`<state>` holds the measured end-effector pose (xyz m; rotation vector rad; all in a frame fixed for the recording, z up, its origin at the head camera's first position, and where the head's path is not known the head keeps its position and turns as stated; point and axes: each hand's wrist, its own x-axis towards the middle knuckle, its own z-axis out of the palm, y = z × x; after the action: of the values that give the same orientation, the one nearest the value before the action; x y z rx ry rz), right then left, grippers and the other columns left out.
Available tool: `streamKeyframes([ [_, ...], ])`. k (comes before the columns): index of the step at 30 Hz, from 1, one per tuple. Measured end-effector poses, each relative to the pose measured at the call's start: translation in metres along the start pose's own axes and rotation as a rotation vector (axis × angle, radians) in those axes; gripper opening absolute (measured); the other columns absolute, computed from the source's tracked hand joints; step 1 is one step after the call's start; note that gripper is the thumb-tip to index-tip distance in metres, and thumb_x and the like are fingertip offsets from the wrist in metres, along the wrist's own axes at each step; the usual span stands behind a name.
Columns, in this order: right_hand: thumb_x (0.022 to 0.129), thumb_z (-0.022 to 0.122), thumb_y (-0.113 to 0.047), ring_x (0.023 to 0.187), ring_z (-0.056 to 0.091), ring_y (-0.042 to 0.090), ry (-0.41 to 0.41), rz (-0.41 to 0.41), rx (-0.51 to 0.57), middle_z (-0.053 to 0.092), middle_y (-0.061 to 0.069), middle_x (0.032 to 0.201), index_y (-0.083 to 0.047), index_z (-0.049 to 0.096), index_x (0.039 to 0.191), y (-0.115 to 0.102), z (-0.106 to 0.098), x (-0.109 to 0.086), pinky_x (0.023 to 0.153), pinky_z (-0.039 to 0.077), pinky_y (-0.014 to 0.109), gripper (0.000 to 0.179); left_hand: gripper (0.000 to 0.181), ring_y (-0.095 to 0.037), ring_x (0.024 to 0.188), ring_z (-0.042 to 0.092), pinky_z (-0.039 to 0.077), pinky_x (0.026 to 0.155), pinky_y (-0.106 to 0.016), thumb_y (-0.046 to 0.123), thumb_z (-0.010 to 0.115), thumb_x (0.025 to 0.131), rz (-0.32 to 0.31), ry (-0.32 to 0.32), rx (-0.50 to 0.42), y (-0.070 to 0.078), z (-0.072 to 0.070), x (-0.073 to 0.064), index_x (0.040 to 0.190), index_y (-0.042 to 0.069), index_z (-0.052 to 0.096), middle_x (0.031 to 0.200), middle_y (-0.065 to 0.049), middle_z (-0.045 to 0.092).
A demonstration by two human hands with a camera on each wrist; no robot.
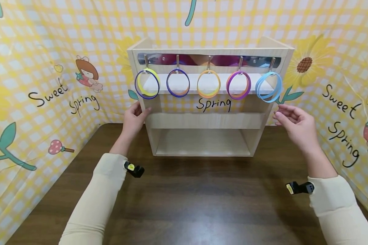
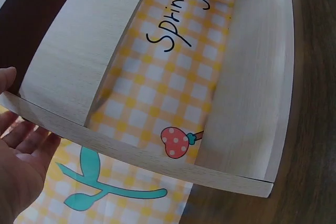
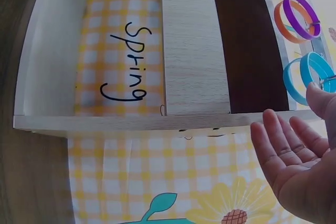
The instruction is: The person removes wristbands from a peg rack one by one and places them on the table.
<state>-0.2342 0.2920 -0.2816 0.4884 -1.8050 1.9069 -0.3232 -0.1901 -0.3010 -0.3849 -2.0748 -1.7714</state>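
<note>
A pale wooden shelf unit [image 1: 207,120] stands upright on the table. My left hand [image 1: 133,119] grips its left side panel, thumb at the front edge and fingers round the outer face. Beside the right panel, my right hand [image 1: 299,127] has loosely bent fingers and holds nothing; in the right wrist view its fingertips are right at the panel edge. Just above that hand, light-blue rings [image 3: 287,83] hang from the rightmost hook. Further left hang a purple ring [image 1: 228,86], an orange ring [image 1: 208,96], a dark blue ring [image 1: 189,85] and a yellow ring [image 1: 154,74].
A shiny metal strip [image 1: 193,59] with several hooks runs along the unit's top front. Below are a white upper shelf and a lower compartment. Yellow checked cloth [image 1: 116,20] surrounds the dark wooden table [image 1: 202,190] at the back and sides.
</note>
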Motion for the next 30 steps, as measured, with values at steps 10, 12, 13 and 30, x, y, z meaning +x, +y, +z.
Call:
streamKeyframes([
  [10,0.088,0.069,-0.007,0.091,0.069,0.019,0.02,0.149,0.242,0.07,0.012,0.101,0.002,0.061,0.115,-0.013,0.008,0.009,0.075,0.055,0.029,0.029,0.046,-0.013,0.107,0.059,0.049,0.082,-0.02,0.0,0.062,0.089,0.031,0.007,-0.072,0.017,0.004,-0.01,0.132,-0.013,0.05,0.128,-0.03,0.054],
  [12,0.088,0.068,-0.006,0.092,0.069,0.02,0.015,0.178,0.298,0.07,0.013,0.102,0.002,0.061,0.115,-0.015,0.01,0.012,0.076,0.055,0.03,0.029,0.047,-0.015,0.109,0.059,0.049,0.083,-0.02,0.0,0.062,0.089,0.03,0.005,-0.076,0.016,0.004,-0.01,0.133,-0.012,0.05,0.128,-0.029,0.055],
  [13,0.088,0.068,-0.005,0.092,0.069,0.021,0.016,0.191,0.329,0.07,0.013,0.101,0.002,0.061,0.114,-0.016,0.012,0.013,0.076,0.055,0.031,0.028,0.047,-0.016,0.11,0.058,0.049,0.084,-0.021,0.0,0.063,0.089,0.028,0.004,-0.08,0.012,0.003,-0.009,0.133,-0.011,0.05,0.129,-0.028,0.055],
  [30,0.089,0.062,0.007,0.083,0.07,0.025,0.037,0.25,0.582,0.068,0.016,0.094,0.005,0.059,0.104,-0.019,0.025,0.023,0.072,0.057,0.037,0.015,0.05,-0.021,0.118,0.055,0.047,0.092,-0.026,0.0,0.063,0.09,0.058,-0.035,-0.089,0.001,0.0,-0.008,0.137,-0.009,0.047,0.135,-0.027,0.051],
])
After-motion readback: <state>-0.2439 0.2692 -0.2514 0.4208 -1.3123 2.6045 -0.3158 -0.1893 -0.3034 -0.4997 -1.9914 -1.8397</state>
